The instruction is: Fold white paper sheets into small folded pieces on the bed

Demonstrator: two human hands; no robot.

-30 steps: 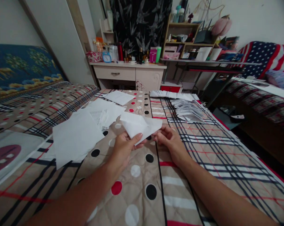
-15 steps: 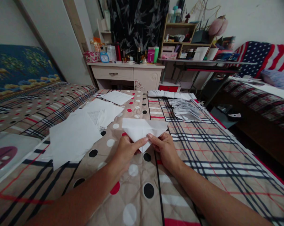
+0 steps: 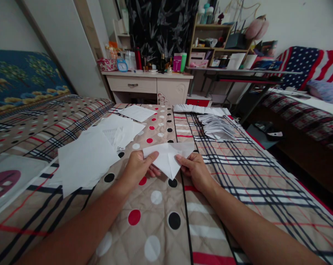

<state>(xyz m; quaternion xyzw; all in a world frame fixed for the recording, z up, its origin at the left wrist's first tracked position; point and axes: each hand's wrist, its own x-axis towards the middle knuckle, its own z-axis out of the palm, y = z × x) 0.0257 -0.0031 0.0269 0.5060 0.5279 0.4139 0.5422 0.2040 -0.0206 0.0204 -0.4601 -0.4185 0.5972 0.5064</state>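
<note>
A folded sheet of white paper (image 3: 168, 156), roughly a triangle with its point toward me, is held just over the bed between my two hands. My left hand (image 3: 141, 163) pinches its left part, thumb on top and fingers beneath. On the other side, my right hand (image 3: 193, 167) grips it with the thumb laid on the upper face. A crease runs down the paper's middle. Left of my hands lies a pile of loose white sheets (image 3: 86, 158), and past it a separate white sheet (image 3: 137, 113).
Folded paper pieces (image 3: 217, 127) lie fanned at the bed's far right, beside a long row of folded paper (image 3: 201, 109). A white plastic bag (image 3: 31, 165) rests at the left edge. Beyond the bed stands a dresser (image 3: 133, 84) with bottles on top.
My right hand has taken hold of the paper's right side. The upper flap has been folded down, and my hands have moved apart from the middle toward the sides.
</note>
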